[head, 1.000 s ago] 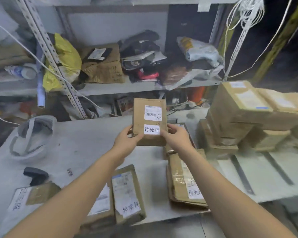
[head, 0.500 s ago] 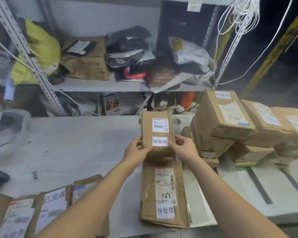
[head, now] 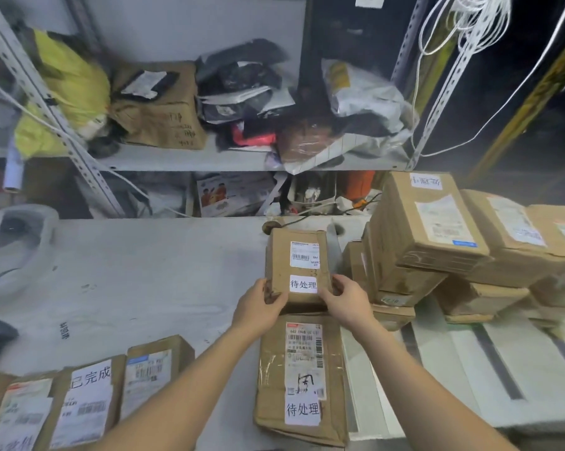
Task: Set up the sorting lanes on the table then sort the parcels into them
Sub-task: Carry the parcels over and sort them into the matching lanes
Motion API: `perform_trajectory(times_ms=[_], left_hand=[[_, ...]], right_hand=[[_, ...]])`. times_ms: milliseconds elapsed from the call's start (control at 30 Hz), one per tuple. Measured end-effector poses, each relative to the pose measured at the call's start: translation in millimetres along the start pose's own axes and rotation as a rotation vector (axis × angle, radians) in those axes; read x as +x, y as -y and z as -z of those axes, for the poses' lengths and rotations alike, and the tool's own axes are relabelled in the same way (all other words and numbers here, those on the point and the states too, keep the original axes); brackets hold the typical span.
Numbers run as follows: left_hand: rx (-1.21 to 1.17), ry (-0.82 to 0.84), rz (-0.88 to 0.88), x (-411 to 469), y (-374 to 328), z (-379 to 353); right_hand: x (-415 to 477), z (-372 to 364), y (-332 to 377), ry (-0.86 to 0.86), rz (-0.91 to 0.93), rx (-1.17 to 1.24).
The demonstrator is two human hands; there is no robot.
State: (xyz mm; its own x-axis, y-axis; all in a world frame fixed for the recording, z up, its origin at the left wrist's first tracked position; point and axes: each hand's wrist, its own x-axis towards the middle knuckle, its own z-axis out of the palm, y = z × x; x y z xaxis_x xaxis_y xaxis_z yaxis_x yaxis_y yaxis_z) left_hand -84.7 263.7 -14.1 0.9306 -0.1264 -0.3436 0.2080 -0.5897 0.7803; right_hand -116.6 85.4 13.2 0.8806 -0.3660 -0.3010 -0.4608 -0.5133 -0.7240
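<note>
A small brown cardboard parcel (head: 296, 268), oblong and slightly creased, with a white barcode label and a white printed sticker on its top face, sits at the centre of the frame over the pale, scuffed table (head: 144, 271). Just below it lies a flatter, wrinkled cardboard parcel (head: 302, 379) with glossy tape and the same kind of sticker. At centre right is a stack of blocky cardboard boxes (head: 427, 232). A row of labelled parcels (head: 89, 398) fills the lower left, and a metal shelf (head: 183, 161) across the top carries a crumpled yellow bag (head: 69, 89) and plastic mailers. Against half a second ago, the small parcel is lower in the frame, its near edge now meeting the flat parcel's far end; whether they touch cannot be told. A second ago it was raised higher and the view pointed further left. The grip looks unchanged. The left hand (head: 258, 309) clasps the near left corner, thumb on top and fingers curled underneath. The right hand (head: 346, 302) clasps the near right corner, thumb beside the sticker and fingers wrapped round the side. Both bare forearms reach up from the bottom edge, converging on the parcel.
</note>
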Motion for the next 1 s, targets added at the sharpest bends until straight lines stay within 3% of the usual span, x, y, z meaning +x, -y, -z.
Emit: perform_trajectory(times_ms=[167,467,733,1000], left_hand=[[0.338,-0.162,-0.059,-36,-5,23],[0.925,-0.375,-0.070,-179,7,75],[0.985,-0.494,0.078,-274,49,122],[0.929,-0.542,0.102,-295,102,156]], right_hand=[[-33,17,6,-0.105,0.228,-0.181],[-122,29,9,0.042,0.625,-0.674],[-190,14,36,0.074,0.771,-0.689],[-226,-35,53,-0.011,0.782,-0.789]])
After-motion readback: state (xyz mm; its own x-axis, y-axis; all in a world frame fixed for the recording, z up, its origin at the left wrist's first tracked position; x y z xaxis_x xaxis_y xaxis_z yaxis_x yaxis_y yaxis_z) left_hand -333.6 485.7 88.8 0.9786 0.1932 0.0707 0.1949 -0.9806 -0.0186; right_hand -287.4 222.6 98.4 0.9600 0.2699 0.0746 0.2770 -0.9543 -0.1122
